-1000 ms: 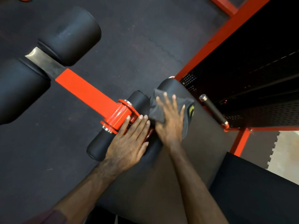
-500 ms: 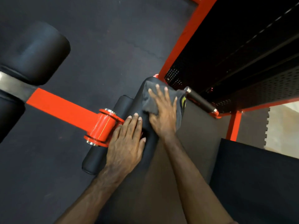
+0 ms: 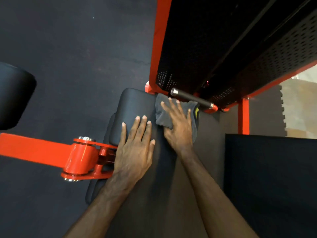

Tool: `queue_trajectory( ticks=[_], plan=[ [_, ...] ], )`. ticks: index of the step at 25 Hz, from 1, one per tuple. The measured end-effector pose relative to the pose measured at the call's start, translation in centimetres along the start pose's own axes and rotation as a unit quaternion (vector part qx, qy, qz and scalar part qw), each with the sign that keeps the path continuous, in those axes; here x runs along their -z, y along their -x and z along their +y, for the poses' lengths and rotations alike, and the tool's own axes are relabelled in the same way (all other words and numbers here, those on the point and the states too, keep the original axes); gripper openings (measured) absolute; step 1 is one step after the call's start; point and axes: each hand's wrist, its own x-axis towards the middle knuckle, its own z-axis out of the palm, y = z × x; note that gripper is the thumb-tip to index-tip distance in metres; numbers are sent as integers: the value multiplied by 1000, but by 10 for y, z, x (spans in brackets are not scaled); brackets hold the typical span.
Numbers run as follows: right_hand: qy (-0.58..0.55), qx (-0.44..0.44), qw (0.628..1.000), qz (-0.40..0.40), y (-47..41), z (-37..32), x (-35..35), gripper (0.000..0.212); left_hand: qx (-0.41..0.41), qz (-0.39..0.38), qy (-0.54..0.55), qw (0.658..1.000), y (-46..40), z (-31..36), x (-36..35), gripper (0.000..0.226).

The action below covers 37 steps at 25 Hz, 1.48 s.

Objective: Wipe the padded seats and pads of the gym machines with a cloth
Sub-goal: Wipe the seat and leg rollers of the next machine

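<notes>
A black padded seat (image 3: 135,103) of a red-framed gym machine runs from the centre down toward me. A dark grey cloth (image 3: 164,117) with a yellow patch lies on the seat's far right end. My right hand (image 3: 178,126) presses flat on the cloth with straight, spread fingers. My left hand (image 3: 135,148) rests flat on the seat's left side, fingers straight, beside the red pivot.
A red arm with a pivot (image 3: 80,157) sticks out left toward a black roller pad (image 3: 13,97). A black handle bar (image 3: 192,98) sits just beyond the cloth under the perforated black weight guard (image 3: 240,48). Another black pad (image 3: 271,177) lies at right.
My right hand has slid the cloth toward the seat's far right end, near the handle bar. My left hand has shifted from the pivot and small roller onto the seat. The view swung right.
</notes>
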Motion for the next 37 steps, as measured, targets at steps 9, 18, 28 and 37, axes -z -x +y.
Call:
queue_trajectory(
  ticks=[9, 18, 28, 37],
  plan=[
    [-11, -9, 1000, -5, 13, 54, 20, 94, -71, -4, 14, 997, -40, 50, -15, 59],
    [-41, -76, 996, 24, 88, 102, 37, 92, -144, -21, 6, 989, -64, 101, -38, 58],
    [-26, -240, 970, 20, 88, 127, 49, 90, -161, -38, 20, 986, -52, 82, -27, 60],
    [-92, -275, 956, -50, -3, 137, 105, 27, -46, -13, 25, 999, -16, 12, 8, 64]
  ],
)
